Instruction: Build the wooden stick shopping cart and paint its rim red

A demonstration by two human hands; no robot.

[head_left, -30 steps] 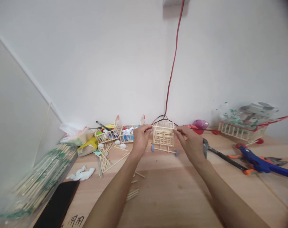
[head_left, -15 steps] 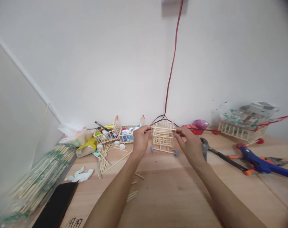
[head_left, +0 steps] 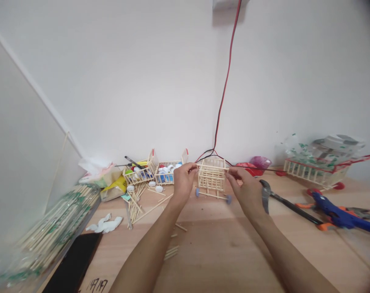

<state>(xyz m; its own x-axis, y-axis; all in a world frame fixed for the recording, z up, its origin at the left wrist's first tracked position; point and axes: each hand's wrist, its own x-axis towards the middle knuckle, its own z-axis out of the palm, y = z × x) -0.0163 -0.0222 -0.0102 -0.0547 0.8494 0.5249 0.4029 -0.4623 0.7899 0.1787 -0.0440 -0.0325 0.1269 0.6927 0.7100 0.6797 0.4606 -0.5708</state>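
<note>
A small cart (head_left: 212, 182) built of thin wooden sticks stands on the table, with bluish-grey wheels (head_left: 228, 199) on its near axle. Across its top near edge lies a wooden stick (head_left: 213, 167), pinched at its left end by my left hand (head_left: 184, 181). My right hand (head_left: 245, 188) pinches the same stick at its right end, fingertips close to the cart's upper corner. Whether the stick fully touches the frame along its length is hard to see.
Two stick carts with bottle caps (head_left: 165, 176) stand behind left. Loose sticks (head_left: 137, 203), tissue (head_left: 105, 224), a black phone-like slab (head_left: 73, 260) and bagged sticks (head_left: 59, 232) lie left. Pincers (head_left: 290, 205), a blue glue gun (head_left: 338, 215) and a larger cart (head_left: 313, 174) are right.
Both hands have brought the stick slightly lower onto the cart's top near edge. The whole view has shifted a little, so everything appears slightly further right.
</note>
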